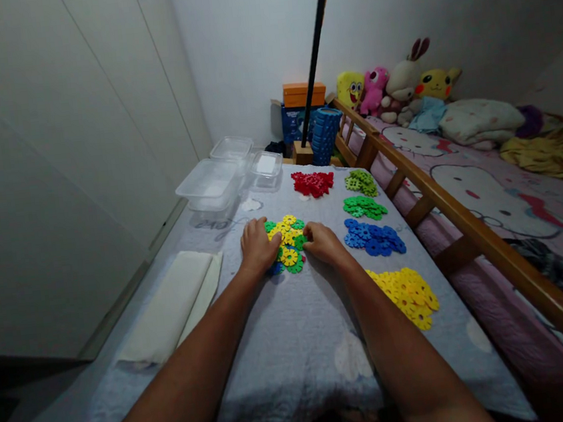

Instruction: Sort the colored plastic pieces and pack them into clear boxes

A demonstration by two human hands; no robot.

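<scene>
A flat cluster of joined snowflake discs [288, 238], mostly yellow with green and blue ones, lies in the middle of a quilt-covered table [295, 344]. My left hand [258, 245] rests on the cluster's left side with fingers curled over its edge. My right hand [321, 241] presses on the right side, fingers pinched on a green disc. Sorted loose piles lie to the right: red discs [313, 183], light green discs [361, 182], green discs [364, 207], blue discs [375, 238] and yellow discs [407, 289].
Clear plastic containers [213, 186] stand at the table's far left. A folded white cloth [171, 306] lies at the left edge. A wooden bed rail [469, 225] runs along the right, with plush toys [399, 84] behind. A black pole [314, 53] rises at the back.
</scene>
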